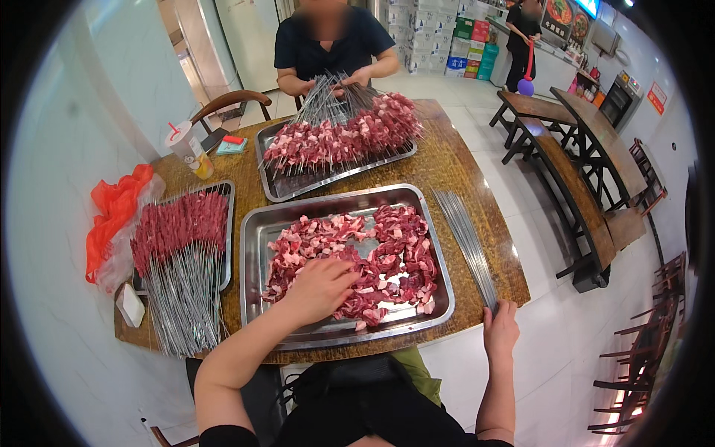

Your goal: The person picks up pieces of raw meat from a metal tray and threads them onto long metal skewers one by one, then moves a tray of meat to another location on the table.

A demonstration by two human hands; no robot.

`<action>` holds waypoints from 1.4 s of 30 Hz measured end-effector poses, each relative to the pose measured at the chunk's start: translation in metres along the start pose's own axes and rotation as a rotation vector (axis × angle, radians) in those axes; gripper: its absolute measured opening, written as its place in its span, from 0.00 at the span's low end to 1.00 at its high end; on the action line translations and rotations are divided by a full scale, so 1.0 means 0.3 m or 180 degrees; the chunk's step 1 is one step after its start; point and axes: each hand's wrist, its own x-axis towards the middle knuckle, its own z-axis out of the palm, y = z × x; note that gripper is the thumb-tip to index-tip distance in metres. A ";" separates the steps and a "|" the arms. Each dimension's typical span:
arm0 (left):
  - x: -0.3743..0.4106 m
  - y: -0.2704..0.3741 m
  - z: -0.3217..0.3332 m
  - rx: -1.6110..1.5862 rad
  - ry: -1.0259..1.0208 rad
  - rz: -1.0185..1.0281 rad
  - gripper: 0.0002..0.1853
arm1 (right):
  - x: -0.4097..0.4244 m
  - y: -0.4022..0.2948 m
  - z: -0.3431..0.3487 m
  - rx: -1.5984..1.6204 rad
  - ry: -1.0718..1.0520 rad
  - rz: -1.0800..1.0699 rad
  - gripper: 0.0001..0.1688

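Observation:
A large steel tray [246, 268] lies before me, holding loose chunks of raw red meat with pale fat [405, 234]. My left hand [324, 288] reaches into the meat, palm down, its fingers bent among the pieces. Whether a piece is pinched under those fingertips is hidden. Right of the tray lies a bundle of bare metal skewers [466, 246], slanting towards the table's near right corner. My right hand [501, 329] has its thumb and fingers around the near ends of this bundle.
Left, a smaller tray [229, 234] holds threaded meat skewers [181, 229], their ends overhanging the table [313, 355]. Across from me, a person [335, 50] handles skewers above another tray [287, 193]. A drink cup [190, 151], red plastic bag [114, 212] and white tissue pack [130, 305] stand left.

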 end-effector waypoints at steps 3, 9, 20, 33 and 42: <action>0.023 -0.089 0.041 0.0321 -0.0220 0.0012 0.11 | 0.002 -0.026 0.007 0.0136 -0.0057 -0.0054 0.14; -0.107 -0.121 -0.088 0.0484 -0.1421 -0.0609 0.09 | 0.020 -0.002 0.001 -0.0080 -0.0441 -0.0138 0.13; 0.063 0.137 0.097 -0.0191 -0.1157 0.0334 0.30 | -0.047 0.046 -0.108 0.3596 -0.1731 0.1266 0.10; -0.094 -0.044 -0.017 0.0969 -0.0545 -0.0593 0.11 | 0.247 -0.173 -0.146 0.4972 0.1016 0.0325 0.13; -0.285 0.066 -0.162 0.0012 -0.0157 -0.0372 0.17 | 0.210 -0.106 0.109 0.3601 0.1141 -0.0016 0.17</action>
